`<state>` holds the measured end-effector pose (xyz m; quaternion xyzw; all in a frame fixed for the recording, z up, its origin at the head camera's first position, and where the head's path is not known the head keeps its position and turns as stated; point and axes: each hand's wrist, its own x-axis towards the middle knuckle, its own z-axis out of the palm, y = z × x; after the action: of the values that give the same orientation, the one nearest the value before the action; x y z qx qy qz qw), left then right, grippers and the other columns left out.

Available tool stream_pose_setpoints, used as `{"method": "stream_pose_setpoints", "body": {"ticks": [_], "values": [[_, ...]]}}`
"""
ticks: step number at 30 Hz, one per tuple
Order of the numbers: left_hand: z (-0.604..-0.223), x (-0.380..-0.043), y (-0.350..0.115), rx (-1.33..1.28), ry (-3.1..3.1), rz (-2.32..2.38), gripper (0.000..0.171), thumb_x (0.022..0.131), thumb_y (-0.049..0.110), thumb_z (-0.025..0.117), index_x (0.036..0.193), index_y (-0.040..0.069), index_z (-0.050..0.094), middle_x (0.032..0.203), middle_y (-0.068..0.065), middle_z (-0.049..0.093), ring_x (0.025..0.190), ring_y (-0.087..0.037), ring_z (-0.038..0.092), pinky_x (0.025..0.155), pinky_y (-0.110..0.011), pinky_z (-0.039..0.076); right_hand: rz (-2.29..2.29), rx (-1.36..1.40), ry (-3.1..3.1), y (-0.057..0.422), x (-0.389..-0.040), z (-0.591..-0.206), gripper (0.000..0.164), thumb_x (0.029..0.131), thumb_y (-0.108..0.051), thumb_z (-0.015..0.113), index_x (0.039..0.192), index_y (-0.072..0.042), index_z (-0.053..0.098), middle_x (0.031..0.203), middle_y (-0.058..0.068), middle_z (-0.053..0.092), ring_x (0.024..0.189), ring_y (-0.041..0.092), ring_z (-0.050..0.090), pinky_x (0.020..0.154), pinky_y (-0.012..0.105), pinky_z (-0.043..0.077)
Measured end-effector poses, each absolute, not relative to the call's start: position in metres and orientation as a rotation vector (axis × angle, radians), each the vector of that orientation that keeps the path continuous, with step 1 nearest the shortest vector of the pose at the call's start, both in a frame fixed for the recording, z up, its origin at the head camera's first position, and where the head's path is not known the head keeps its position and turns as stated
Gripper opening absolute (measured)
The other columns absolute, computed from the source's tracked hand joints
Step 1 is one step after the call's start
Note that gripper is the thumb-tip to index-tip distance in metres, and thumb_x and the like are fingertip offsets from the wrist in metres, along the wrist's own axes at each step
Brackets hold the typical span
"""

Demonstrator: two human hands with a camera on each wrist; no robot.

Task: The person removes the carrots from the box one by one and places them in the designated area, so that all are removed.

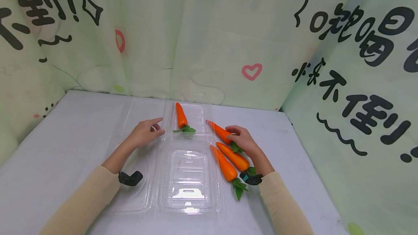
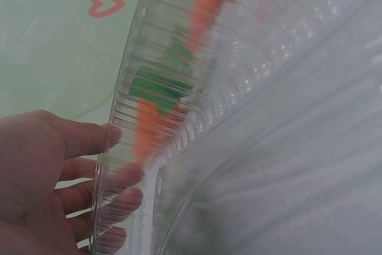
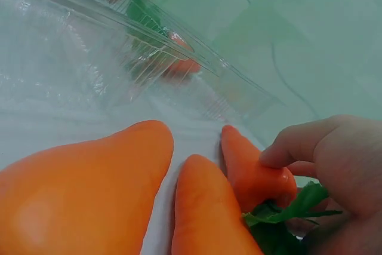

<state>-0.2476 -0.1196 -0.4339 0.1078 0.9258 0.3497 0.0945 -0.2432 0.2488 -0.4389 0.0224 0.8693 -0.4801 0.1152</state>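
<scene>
Beyond the middle of the table, one glossy orange carrot [image 1: 181, 116] with green leaves lies in the far clear plastic box [image 1: 200, 113]. My left hand [image 1: 147, 132] is at that box's left side, fingers fairly straight; the left wrist view shows some fingertips [image 2: 123, 202] through clear plastic. On the right, my right hand [image 1: 243, 140] pinches the farthest loose carrot [image 1: 220, 132] near its leafy end, thumb against its side [image 3: 253, 174]. Two more carrots, one in the middle [image 1: 233, 156] and one nearest [image 1: 225, 166], lie beside the near clear box [image 1: 187, 206].
Clear lids, one far [image 1: 140, 110] and one near [image 1: 138, 198], lie to the left of the boxes. A white-covered table [image 1: 65, 148] carries everything. Pale green printed curtains [image 1: 209, 39] close off the back and sides. Each wrist wears a dark band.
</scene>
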Motion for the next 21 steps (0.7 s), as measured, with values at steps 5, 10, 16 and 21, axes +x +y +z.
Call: {"method": "stream_pose_setpoints", "body": {"ticks": [5, 10, 16, 21], "values": [[-0.4349, -0.2486, -0.1205, 0.329, 2.739, 1.037, 0.063, 0.096, 0.030, 0.058, 0.148, 0.004, 0.036, 0.117, -0.016, 0.062, 0.100, -0.027, 0.058, 0.082, -0.035, 0.054, -1.394, 0.092, 2.543, 0.2504, -0.2449, -0.4421, 0.041, 0.094, -0.016, 0.057, 0.135, -0.009, 0.054, 0.139, 0.014, 0.053, 0.119, 0.030, 0.054, 0.104, 0.044, 0.047], [-0.4348, -0.2486, -0.1209, 0.334, 2.740, 1.042, 0.063, 0.095, 0.030, 0.059, 0.148, 0.004, 0.036, 0.117, -0.016, 0.062, 0.100, -0.027, 0.058, 0.081, -0.034, 0.054, -1.394, 0.102, 2.554, 0.2505, -0.2443, -0.4417, 0.042, 0.094, -0.017, 0.059, 0.134, -0.010, 0.054, 0.138, 0.014, 0.054, 0.119, 0.030, 0.055, 0.103, 0.043, 0.047], [-0.4347, -0.2486, -0.1215, 0.343, 2.743, 1.046, 0.063, 0.095, 0.029, 0.059, 0.148, 0.004, 0.036, 0.116, -0.016, 0.063, 0.099, -0.027, 0.058, 0.080, -0.033, 0.054, -1.435, 0.121, 2.556, 0.2508, -0.2426, -0.4388, 0.041, 0.093, -0.017, 0.059, 0.134, -0.008, 0.055, 0.136, 0.014, 0.056, 0.117, 0.030, 0.057, 0.102, 0.042, 0.049], [-0.4344, -0.2486, -0.1215, 0.345, 2.740, 1.049, 0.063, 0.095, 0.029, 0.059, 0.148, 0.004, 0.036, 0.115, -0.016, 0.063, 0.098, -0.027, 0.058, 0.079, -0.033, 0.054, -1.461, 0.130, 2.573, 0.2513, -0.2430, -0.4371, 0.041, 0.094, -0.017, 0.058, 0.134, -0.007, 0.054, 0.136, 0.013, 0.056, 0.119, 0.030, 0.056, 0.104, 0.043, 0.047]]}}
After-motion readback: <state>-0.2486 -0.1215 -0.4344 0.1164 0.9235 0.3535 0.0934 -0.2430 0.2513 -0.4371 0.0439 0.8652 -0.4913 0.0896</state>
